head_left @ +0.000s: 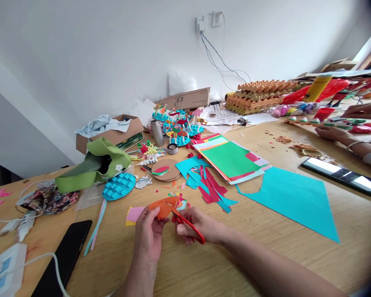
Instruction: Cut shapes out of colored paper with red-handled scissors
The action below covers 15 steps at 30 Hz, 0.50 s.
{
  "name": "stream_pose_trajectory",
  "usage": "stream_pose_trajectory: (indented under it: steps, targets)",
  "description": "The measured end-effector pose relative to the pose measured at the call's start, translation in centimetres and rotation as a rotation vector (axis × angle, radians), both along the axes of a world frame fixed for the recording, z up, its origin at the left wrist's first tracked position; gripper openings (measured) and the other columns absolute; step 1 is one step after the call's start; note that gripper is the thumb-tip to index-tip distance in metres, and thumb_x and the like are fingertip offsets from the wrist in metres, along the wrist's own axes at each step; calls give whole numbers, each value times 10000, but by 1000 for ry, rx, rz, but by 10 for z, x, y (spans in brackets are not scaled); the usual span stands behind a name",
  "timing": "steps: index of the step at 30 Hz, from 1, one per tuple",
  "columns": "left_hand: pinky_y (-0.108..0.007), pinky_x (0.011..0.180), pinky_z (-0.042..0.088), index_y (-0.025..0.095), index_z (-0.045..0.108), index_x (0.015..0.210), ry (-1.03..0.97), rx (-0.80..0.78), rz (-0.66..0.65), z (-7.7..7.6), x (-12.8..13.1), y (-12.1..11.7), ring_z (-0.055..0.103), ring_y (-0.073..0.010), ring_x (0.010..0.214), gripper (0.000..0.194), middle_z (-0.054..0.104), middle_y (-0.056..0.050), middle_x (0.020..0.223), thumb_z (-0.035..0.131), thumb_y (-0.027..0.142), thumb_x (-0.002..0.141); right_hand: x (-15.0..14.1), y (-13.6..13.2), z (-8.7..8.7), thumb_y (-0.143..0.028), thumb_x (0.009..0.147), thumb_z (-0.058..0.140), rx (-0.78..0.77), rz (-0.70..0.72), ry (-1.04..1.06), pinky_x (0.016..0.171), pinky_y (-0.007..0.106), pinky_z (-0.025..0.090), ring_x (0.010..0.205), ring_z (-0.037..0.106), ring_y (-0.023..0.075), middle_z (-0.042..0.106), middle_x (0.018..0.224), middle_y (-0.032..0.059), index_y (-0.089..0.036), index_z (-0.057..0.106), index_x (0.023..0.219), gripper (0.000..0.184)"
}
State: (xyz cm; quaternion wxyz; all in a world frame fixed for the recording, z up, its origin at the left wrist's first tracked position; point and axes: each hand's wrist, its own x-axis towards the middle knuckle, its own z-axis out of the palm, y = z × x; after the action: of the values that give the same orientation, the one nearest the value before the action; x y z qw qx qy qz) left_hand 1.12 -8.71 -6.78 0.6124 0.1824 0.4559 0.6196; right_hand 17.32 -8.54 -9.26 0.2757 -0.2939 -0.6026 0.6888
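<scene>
Right now, the left hand [148, 235] is half closed, pinching a piece of orange paper [164, 207] between thumb and fingers, just above the worktop [312, 264]. The right hand [198, 225] is curled firmly around red scissors [190, 227], their tip touching the orange paper. Just left of the orange paper lie pink and yellow paper scraps [134, 215]; beyond it are blue and red paper strips [208, 185]. Well right of it, a co-worker's hand [330, 132] rests among craft pieces.
</scene>
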Motion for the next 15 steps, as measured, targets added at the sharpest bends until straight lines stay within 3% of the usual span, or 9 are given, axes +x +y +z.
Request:
stream_pose_trajectory:
  steps: [8, 11, 15]
  targets:
    - [-237, 505, 531, 169, 635, 657, 49, 26, 143, -3, -9, 6, 638, -139, 603, 223, 713, -2, 676, 777, 168, 485, 28, 11, 15, -751, 739, 621, -17, 130, -336, 412, 165, 336, 417, 443, 54, 472, 506, -68, -173, 476, 686, 598]
    - [-239, 543, 518, 163, 653, 674, 149, 54, 149, -8, -14, 10, 641, -148, 639, 213, 717, -8, 680, 766, 207, 498, 49, 16, 26, -749, 763, 597, 21, 81, -484, 411, 172, 331, 409, 451, 66, 481, 472, -57, -160, 518, 693, 598]
    - [-251, 597, 507, 149, 673, 682, 261, 68, 71, -14, -17, 11, 630, -148, 638, 223, 713, -7, 675, 780, 220, 499, 64, 18, 32, -740, 829, 522, 44, 9, -310, 442, 186, 369, 422, 494, 83, 553, 494, -21, -129, 583, 801, 615]
